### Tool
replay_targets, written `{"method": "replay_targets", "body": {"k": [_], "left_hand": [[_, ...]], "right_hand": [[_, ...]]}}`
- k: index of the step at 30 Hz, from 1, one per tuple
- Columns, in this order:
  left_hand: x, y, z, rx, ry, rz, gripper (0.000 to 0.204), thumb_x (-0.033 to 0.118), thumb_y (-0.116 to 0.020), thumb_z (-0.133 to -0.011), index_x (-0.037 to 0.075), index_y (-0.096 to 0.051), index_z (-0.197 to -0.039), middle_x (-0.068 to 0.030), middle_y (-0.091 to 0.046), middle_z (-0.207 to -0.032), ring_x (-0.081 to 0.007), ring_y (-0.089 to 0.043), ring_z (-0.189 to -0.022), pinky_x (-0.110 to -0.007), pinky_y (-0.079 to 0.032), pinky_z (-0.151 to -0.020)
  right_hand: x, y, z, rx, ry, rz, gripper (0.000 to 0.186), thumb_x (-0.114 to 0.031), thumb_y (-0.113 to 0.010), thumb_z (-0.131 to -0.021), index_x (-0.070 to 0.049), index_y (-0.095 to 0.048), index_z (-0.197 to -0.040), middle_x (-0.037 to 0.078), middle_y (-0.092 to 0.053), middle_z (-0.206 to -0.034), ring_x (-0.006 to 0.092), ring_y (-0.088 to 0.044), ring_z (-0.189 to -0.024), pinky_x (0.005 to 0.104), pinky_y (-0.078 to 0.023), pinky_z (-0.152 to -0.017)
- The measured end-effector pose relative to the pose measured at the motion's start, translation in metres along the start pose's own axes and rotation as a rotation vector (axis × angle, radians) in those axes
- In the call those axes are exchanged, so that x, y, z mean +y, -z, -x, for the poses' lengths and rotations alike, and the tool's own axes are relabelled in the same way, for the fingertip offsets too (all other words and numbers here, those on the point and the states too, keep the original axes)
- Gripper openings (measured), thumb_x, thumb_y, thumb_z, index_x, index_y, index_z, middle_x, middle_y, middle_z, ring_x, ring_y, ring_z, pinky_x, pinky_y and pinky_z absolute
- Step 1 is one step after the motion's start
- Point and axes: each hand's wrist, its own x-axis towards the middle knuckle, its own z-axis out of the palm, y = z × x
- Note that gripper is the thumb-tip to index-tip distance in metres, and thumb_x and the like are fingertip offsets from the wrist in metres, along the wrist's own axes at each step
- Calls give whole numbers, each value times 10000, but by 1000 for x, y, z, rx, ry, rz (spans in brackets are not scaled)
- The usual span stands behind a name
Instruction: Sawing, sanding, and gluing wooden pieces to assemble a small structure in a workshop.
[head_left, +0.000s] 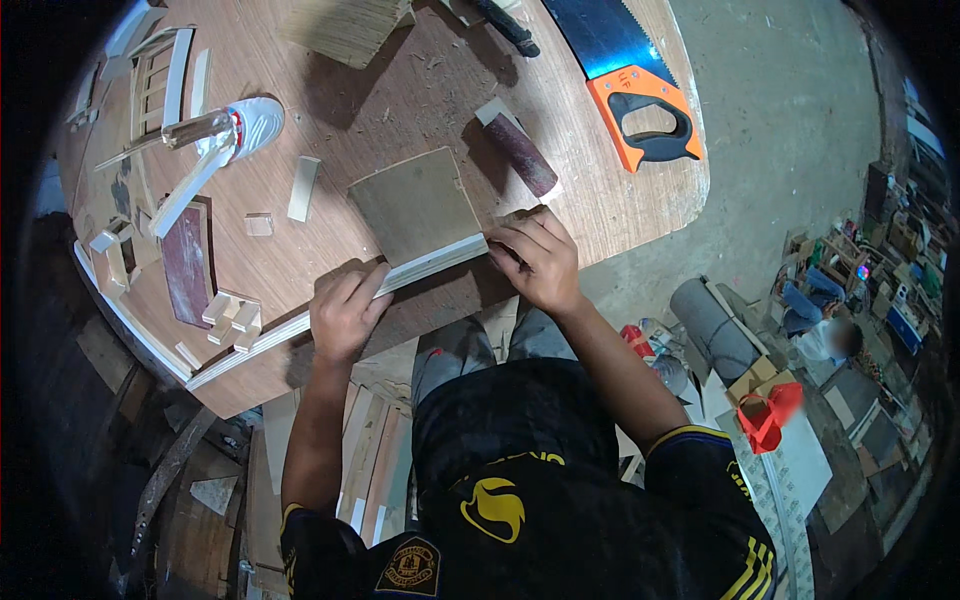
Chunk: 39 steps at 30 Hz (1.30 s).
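Long pale wooden strip (435, 264), left hand (343, 308) closed over its middle, right hand (537, 258) pinching its right end, square wooden panel (412, 202) just beyond, handsaw (640, 100) (orange-and-black handle) on the tabletop (620, 215).

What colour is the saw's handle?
The handle is orange and black, clearest in the head view.

Your wood-topped table (625, 215) carries a square board (410, 205) just beyond your grip. Past your right hand (540, 262) lie a dark red block (520, 157) and, farther off, a saw (628, 82). Left of your left hand (342, 310) are small wood blocks (246, 316) and a reddish board (186, 262); a white bottle (260, 128) is farther out on that side.
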Motion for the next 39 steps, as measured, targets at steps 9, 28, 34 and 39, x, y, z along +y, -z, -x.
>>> {"method": "replay_targets", "body": {"k": [9,28,34,39], "left_hand": [[-1,1,1,-9,7,-5,386,187,-768,-698,106,-718,-1073,-52,-602,-807,-234,-618,-744,-361,-488,-717],[0,-11,6,48,-18,-18,444,216,-788,-640,151,-722,-1074,-17,-568,-780,-204,-620,-742,-364,-493,-707],[0,-9,4,14,-23,-58,450,209,-789,-636,145,-720,-1075,-27,-598,-820,-216,-635,-767,-350,-505,-717],[6,-4,25,108,-61,-126,412,248,-769,-735,156,-714,-1133,-38,-672,-949,-234,-664,-848,-343,-522,-785]], "right_hand": [[-9,3,-5,-46,-47,17,298,-52,-811,-686,-49,-711,-966,76,-705,-921,248,-606,-787,341,-501,-714],[-3,8,-2,-87,-19,-3,350,-36,-764,-630,-56,-710,-976,69,-677,-925,266,-611,-860,364,-517,-792],[4,7,4,-123,-37,-30,388,-34,-762,-611,-45,-701,-994,98,-675,-941,294,-620,-898,391,-516,-818],[-8,11,3,-124,3,-35,375,-21,-763,-630,-35,-686,-997,125,-669,-967,317,-616,-903,410,-513,-834]]}}
